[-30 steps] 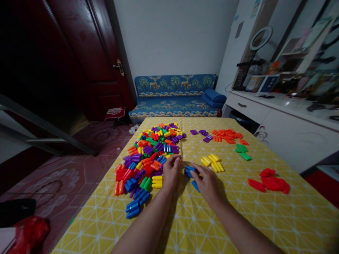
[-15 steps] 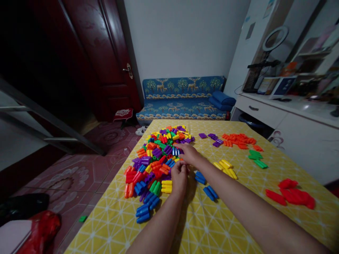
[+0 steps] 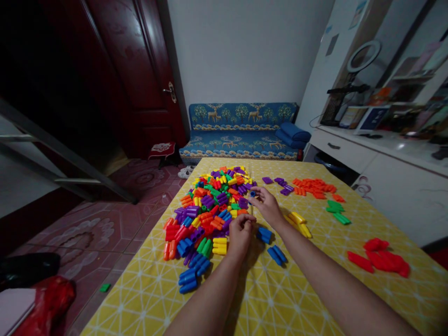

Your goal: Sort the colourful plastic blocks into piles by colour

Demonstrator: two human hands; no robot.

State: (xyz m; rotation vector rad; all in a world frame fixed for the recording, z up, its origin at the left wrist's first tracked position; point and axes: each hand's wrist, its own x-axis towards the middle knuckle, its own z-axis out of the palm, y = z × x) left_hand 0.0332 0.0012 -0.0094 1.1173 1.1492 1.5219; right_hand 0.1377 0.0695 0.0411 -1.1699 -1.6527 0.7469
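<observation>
A blue plastic building block (image 3: pixel 252 193) is pinched between the thumb and fingers of my right hand (image 3: pixel 266 205), raised just right of the mixed pile. My left hand (image 3: pixel 241 233) is closed at the pile's right edge, its fingers curled together; whatever it may hold is hidden. Left of both hands spreads the heap of bullet-shaped toy blocks (image 3: pixel 207 201) in red, orange, yellow, green, blue and purple. Two lots of blue blocks (image 3: pixel 277 255) lie on the yellow cloth just right of my left hand. Yellow blocks (image 3: pixel 298 219) are partly covered by my right forearm.
Separate groups of purple (image 3: pixel 283 183), orange (image 3: pixel 315 186), green (image 3: pixel 336 210) and red blocks (image 3: pixel 381 255) lie across the right of the yellow tablecloth (image 3: pixel 140 298). A blue sofa (image 3: pixel 241 140) stands beyond the table, a white cabinet (image 3: pixel 395 172) to the right. One green block (image 3: pixel 105 288) is on the floor.
My right hand has lifted the blue block off the pile and drawn it to the right. My left hand has shifted slightly right, still curled.
</observation>
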